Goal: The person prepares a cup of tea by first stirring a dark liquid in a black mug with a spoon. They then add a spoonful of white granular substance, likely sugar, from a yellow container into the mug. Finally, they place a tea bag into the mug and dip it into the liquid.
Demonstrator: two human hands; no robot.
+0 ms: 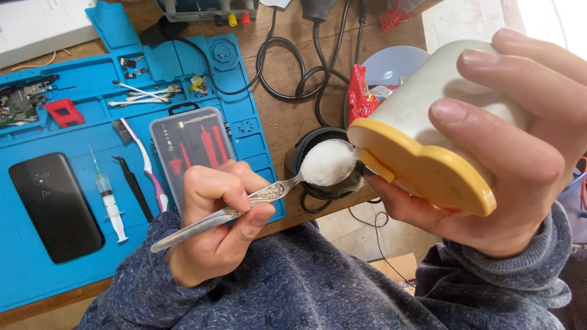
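Between the left hand (214, 226) fingers a stiff metal spoon (244, 205) is pinched mid-handle; heaped sugar (327, 162) looks spill-prone. Right hand (520, 153) fingers are wrapped around a smooth container (428, 128).

Wooden desk (287, 67) spans the far side; pale floor (342, 227) lies near, below its edge; daylight enters far right.

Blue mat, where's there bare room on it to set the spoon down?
Blue mat: a bare strip along its near edge, in front of the black phone and syringe. The top-left is crowded with circuit parts, swabs and a red piece.
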